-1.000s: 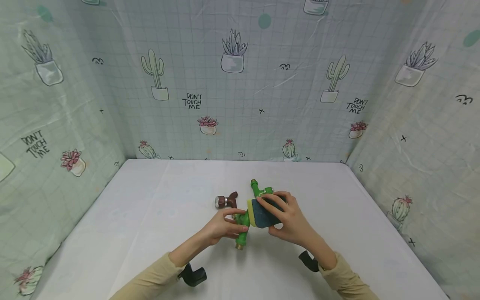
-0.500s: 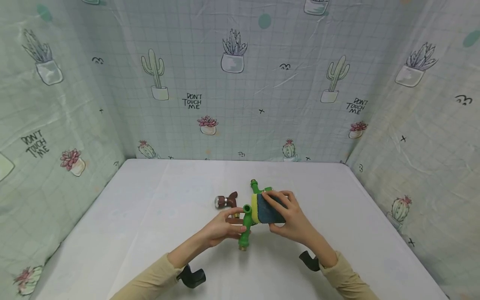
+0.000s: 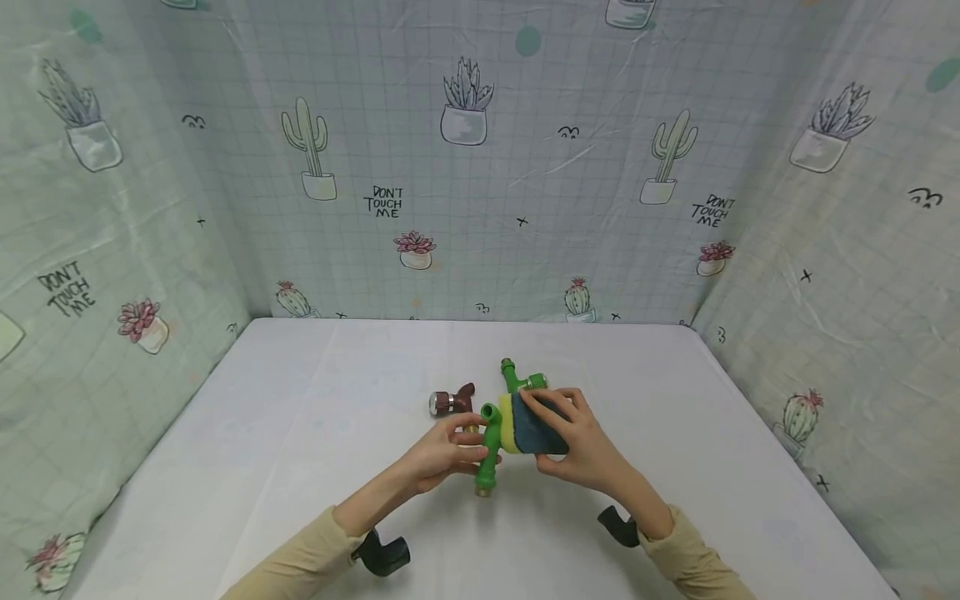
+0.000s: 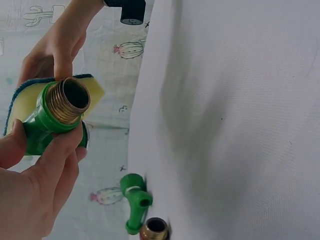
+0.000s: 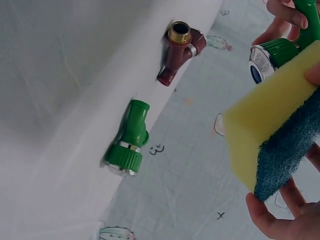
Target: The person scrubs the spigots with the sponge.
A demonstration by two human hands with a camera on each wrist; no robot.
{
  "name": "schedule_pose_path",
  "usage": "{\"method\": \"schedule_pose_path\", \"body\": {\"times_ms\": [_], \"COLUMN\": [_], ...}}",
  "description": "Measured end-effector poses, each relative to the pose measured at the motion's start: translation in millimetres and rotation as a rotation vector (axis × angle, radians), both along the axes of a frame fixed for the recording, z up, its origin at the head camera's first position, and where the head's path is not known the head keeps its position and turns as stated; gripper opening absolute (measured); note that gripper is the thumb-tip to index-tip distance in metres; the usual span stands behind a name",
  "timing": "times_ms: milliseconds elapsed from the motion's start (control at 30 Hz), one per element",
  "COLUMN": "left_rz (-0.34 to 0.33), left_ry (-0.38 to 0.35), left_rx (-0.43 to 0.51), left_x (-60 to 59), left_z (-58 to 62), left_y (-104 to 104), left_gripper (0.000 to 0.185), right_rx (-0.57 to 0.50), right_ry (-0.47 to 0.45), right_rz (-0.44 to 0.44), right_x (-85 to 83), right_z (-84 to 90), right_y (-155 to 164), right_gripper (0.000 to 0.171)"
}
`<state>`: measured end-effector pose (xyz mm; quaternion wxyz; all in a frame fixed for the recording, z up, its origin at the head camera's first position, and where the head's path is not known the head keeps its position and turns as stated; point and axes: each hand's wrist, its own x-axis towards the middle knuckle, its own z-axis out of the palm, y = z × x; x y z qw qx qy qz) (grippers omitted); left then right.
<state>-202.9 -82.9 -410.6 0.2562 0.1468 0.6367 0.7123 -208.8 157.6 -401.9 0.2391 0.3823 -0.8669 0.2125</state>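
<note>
My left hand (image 3: 444,457) grips a green plastic water tap (image 3: 487,458) between thumb and fingers, above the table. Its brass threaded end (image 4: 70,100) faces the left wrist camera, and its open spout tops it in the head view. In my right hand (image 3: 585,443) is a two-layer sponge (image 3: 538,427), yellow foam with a dark blue scouring side, pinched between fingers and thumb. The yellow foam (image 5: 265,110) faces the held tap, right up against its side in the head view. Part of the tap is hidden by my left fingers.
Beyond my hands, a second green tap (image 3: 512,375) lies on the white table (image 3: 337,383). To its left rests a brown tap (image 3: 453,403) with a brass end. Printed cloth (image 3: 480,208) with cacti surrounds the table. Black wrist devices (image 3: 382,556) sit under both forearms.
The green tap has turned in my left hand, so its spout opening now shows at the top. The sponge shifted right, then slightly back left against the tap.
</note>
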Motion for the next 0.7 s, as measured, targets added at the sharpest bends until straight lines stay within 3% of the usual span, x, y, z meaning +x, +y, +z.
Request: {"method": "schedule_pose_path", "body": {"times_ms": [467,700], "left_rz": [0.038,0.057], "left_ry": [-0.01,-0.054], "left_rx": [0.055,0.101], "left_x": [-4.9,-7.9], "left_z": [-4.2,-2.4], "left_y": [-2,-6], "left_gripper": [0.048,0.047], "right_rx": [0.074,0.071], "right_ry": [0.073,0.069], "right_rz": [-0.039,-0.053], "right_x": [-3.9,-8.2], "right_z": [0.5,-3.3], "right_y": [9,19], "right_gripper": [0.08,0.079]}}
